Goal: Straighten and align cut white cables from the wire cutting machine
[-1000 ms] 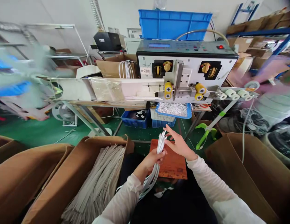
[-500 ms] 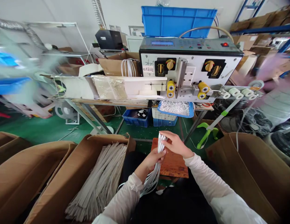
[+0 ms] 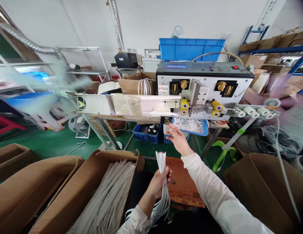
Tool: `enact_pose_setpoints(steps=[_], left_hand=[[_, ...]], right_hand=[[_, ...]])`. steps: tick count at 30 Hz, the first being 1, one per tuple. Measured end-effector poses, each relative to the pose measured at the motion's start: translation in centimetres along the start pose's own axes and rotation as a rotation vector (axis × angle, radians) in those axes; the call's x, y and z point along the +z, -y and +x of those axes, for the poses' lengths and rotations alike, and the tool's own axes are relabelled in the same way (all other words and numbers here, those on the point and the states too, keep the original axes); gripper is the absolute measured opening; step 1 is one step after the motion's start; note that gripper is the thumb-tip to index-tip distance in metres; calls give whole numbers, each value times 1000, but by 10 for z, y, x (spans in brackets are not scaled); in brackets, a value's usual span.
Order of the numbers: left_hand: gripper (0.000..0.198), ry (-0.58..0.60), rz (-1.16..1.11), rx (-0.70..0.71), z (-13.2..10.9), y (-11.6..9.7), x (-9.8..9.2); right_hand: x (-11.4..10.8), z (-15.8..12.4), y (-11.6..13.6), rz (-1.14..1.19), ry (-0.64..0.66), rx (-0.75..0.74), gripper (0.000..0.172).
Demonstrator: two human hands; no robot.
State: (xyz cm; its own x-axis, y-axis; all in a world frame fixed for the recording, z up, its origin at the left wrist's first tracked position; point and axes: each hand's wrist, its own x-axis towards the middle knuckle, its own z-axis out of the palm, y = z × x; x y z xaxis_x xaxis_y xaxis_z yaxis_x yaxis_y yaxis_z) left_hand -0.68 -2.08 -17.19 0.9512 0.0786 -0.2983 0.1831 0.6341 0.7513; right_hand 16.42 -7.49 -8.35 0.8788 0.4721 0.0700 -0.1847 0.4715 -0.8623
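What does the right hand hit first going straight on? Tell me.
Probably the white plastic crate just beyond the fingertips of the right hand, beside the blue tray; depth is unclear, perhaps the wooden bench edge.

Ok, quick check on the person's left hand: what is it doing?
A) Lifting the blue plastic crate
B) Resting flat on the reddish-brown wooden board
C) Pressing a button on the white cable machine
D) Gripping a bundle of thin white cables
D. The left hand is closed around the bundle of thin white cables, with ends standing above the fist and more hanging below it.
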Motion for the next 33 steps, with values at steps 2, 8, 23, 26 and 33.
enact_pose_setpoints(steps=[2, 8, 23, 26, 33], left_hand=[[51, -32, -31, 12, -4, -4, -2], [49, -13, -134, 26, -13, -11, -7], [44, -20, -153, 135, -22, -14, -7], [43, -24, -154, 150, -22, -19, -9], [39, 21, -105, 151, -25, -47, -12]], right_hand=[[13, 22, 2, 92, -84, -5, 40], [32, 73, 0, 143, -273, -56, 35], [57, 82, 25, -54, -313, -140, 42], [54, 57, 23, -211, -307, -310, 42], [-4, -57, 49, -718, 513, -309, 35]])
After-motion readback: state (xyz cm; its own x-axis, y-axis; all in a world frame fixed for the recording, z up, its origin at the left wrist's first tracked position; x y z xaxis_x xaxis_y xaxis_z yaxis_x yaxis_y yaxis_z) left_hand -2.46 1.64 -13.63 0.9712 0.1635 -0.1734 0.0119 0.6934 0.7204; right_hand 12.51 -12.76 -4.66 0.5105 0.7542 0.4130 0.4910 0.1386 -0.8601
